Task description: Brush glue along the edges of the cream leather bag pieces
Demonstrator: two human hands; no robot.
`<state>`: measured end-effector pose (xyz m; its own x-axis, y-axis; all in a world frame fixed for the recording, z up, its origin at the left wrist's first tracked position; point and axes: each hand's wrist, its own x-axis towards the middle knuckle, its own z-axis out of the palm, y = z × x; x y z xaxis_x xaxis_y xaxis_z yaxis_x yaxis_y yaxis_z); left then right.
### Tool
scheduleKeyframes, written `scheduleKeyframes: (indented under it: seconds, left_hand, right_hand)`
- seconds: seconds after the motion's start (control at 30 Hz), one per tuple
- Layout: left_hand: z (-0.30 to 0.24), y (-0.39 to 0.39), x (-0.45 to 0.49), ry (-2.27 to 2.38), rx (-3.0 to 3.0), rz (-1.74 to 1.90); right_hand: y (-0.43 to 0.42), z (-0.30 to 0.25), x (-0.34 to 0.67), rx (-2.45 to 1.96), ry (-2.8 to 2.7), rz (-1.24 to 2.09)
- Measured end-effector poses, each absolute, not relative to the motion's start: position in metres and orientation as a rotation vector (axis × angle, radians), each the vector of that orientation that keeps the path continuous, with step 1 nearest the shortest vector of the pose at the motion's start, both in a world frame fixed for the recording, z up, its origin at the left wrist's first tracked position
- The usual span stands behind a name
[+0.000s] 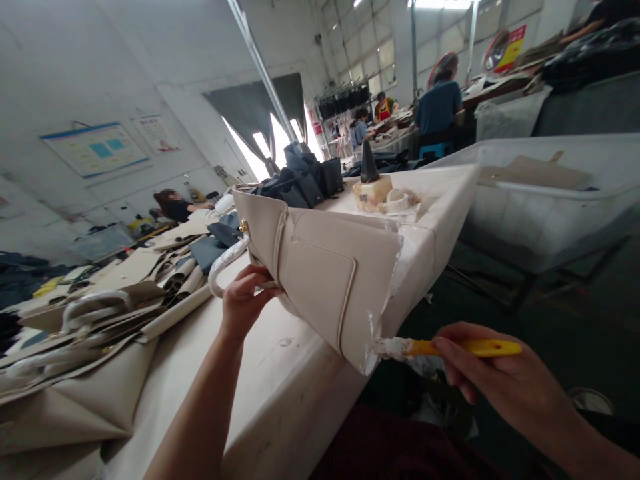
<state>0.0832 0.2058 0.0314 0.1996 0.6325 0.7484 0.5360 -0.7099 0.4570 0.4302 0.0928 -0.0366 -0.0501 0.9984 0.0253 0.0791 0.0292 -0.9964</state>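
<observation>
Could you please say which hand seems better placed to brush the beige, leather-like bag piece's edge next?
Likely the right hand: it holds the yellow-handled brush, its bristles at the edge of the beige bag piece, while the left hand grips its other side.

Over the near edge of the smooth, scuffed table (263,350), the beige bag (317,260) looks like matt leather — its rim (371,333) smeared white. Its clasp (243,226) is shiny metal; the brush (424,347) has a glossy yellow handle (493,348) and rough, clotted bristles (393,347). Past the far corner, the bin (540,230) is translucent plastic.
</observation>
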Motion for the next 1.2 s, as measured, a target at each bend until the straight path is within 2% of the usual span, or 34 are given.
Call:
scheduleKeyframes:
  seconds: [0.2,0.37,0.57,0.73,1.1,1.2]
  left_hand:
    - [0.029,0.197,0.084,1.183,2.357,1.567]
    - [0.028,0.189,0.08,1.165,2.354,1.512]
    - [0.028,0.189,0.076,1.191,2.36,1.511]
    - [0.028,0.189,0.076,1.244,2.37,1.474]
    - [0.03,0.189,0.075,1.159,2.304,1.485]
    - [0.028,0.19,0.074,1.176,2.286,1.49]
  right_hand:
    - [0.091,-0.039,0.421,-1.254,-1.195,1.419]
    - [0.1,-0.035,0.428,-1.241,-1.15,1.181]
    - [0.101,-0.04,0.431,-1.163,-1.262,1.155]
    - [0.103,-0.04,0.434,-1.156,-1.223,0.94]
    - [0.141,-0.029,0.448,-1.009,-0.769,1.211]
    - [0.151,-0.028,0.443,-1.009,-0.853,1.308]
